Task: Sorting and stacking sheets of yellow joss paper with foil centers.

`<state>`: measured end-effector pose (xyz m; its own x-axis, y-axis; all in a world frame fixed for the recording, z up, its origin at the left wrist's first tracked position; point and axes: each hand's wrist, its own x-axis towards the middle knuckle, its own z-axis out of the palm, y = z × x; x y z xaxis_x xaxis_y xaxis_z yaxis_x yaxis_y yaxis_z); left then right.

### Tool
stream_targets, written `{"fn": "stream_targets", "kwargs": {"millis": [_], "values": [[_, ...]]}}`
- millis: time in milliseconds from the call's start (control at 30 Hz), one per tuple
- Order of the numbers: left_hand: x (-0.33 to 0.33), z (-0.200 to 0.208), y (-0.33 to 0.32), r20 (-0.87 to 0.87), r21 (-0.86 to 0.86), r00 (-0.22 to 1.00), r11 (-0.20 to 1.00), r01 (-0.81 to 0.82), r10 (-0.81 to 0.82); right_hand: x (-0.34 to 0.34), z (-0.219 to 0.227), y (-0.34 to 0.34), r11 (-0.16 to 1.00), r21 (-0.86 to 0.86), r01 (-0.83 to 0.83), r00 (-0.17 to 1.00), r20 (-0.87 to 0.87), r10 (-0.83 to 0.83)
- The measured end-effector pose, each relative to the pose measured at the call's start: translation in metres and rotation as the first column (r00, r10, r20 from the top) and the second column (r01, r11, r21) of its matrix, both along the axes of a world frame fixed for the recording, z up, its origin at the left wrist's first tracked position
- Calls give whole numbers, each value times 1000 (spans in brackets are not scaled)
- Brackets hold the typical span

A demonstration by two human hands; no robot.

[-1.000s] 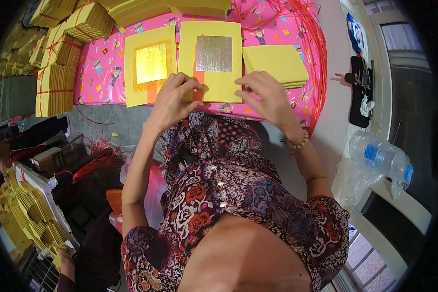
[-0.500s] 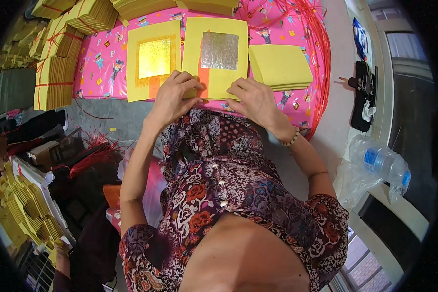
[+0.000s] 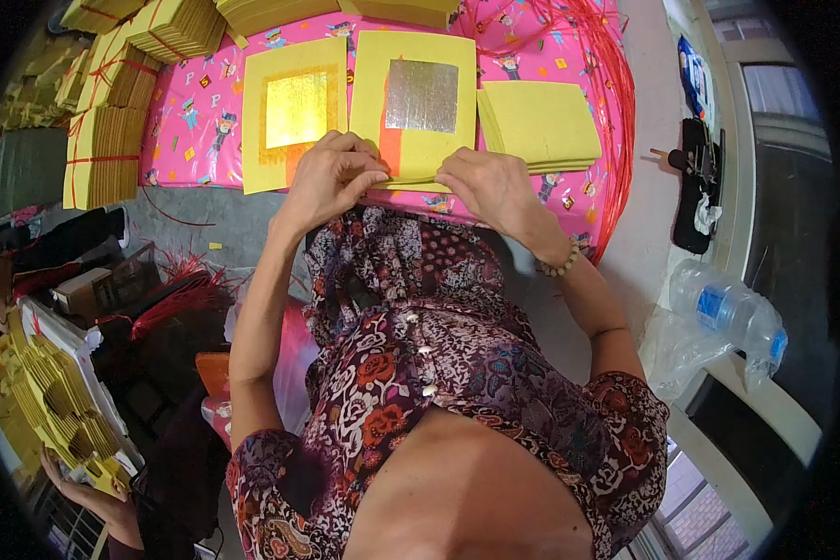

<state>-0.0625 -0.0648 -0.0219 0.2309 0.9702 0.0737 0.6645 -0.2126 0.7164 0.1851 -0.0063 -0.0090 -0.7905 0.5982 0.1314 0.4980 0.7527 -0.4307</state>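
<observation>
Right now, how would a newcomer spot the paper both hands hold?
Find the pink table cover. At its near edge, left hand and right hand hold a yellow paper. Its silver square sets it apart from the gold-square paper leftward and plain yellow stack rightward.

You wore a dark purple garment (image 3: 467,341) printed with red and white blooms (image 3: 383,425), short sleeves (image 3: 633,415) matching, pale buttons (image 3: 426,351) down its front. Your right-side bracelet (image 3: 562,262) had pale round beads.

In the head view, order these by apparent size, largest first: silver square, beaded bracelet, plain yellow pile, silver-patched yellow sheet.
1. silver-patched yellow sheet
2. plain yellow pile
3. silver square
4. beaded bracelet
</observation>
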Motion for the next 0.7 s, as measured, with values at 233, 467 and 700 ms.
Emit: {"fn": "stream_targets", "kwargs": {"millis": [233, 467, 700], "values": [[-1, -1, 3, 19, -10, 1000, 1000, -1, 1, 0, 0, 1, 1000, 9, 0, 1000, -7, 0], [1, 3, 3, 33, -30, 999, 999, -12, 13, -1, 0, 1, 1000, 7, 16, 1000, -6, -16], [1, 3, 3, 30, -33, 999, 999, -17, 18, -1, 1, 1, 1000, -7, 18, 1000, -13, -18]]}}
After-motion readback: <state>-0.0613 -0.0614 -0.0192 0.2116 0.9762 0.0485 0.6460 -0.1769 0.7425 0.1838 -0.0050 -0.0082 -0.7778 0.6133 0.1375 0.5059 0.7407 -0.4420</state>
